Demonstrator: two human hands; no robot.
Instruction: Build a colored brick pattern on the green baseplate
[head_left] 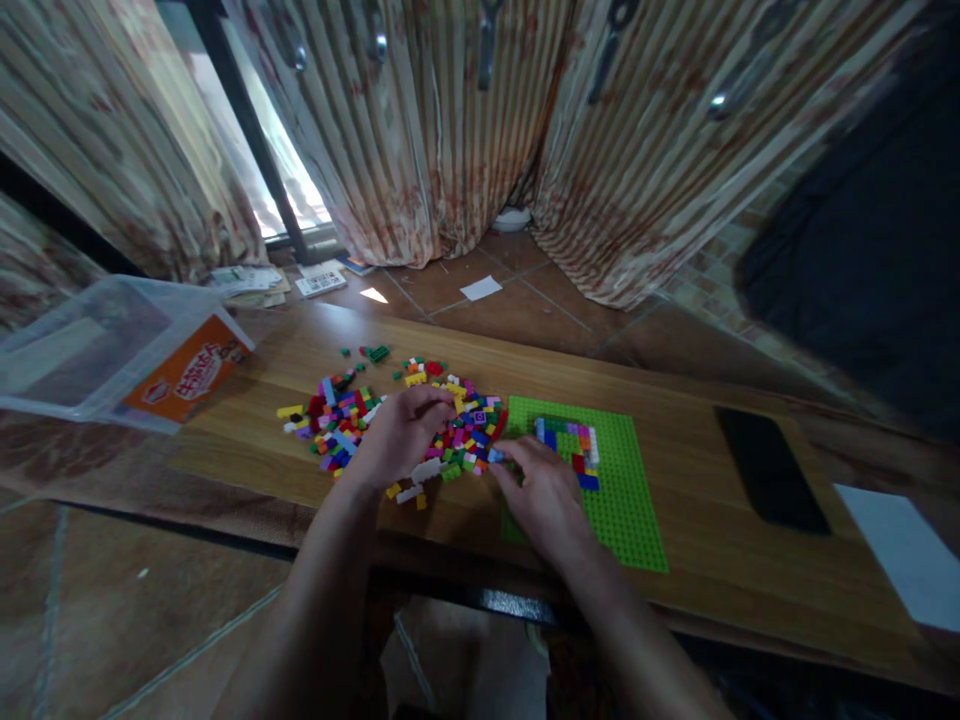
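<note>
A heap of small coloured building bricks (345, 420) lies on the wooden board. Over its right part reaches my left hand (405, 430), fingers curled together among the bricks; what they hold, if anything, is hidden. My right hand (547, 490) hovers at the left edge of a green studded baseplate (630, 510), thumb and fingers closed on a light blue brick (496, 455). Beyond that hand, a partial outline of joined bricks (581, 430) stands on the baseplate in blue, green, purple, orange, white and red. The hand covers part of its near left side.
At the far left stands a clear plastic box (97, 350) with an orange label. A black phone-like slab (772, 470) lies right of the baseplate, and a white sheet (900, 550) at the right end. Curtains (450, 130) hang behind; papers (480, 288) lie on the tiled floor.
</note>
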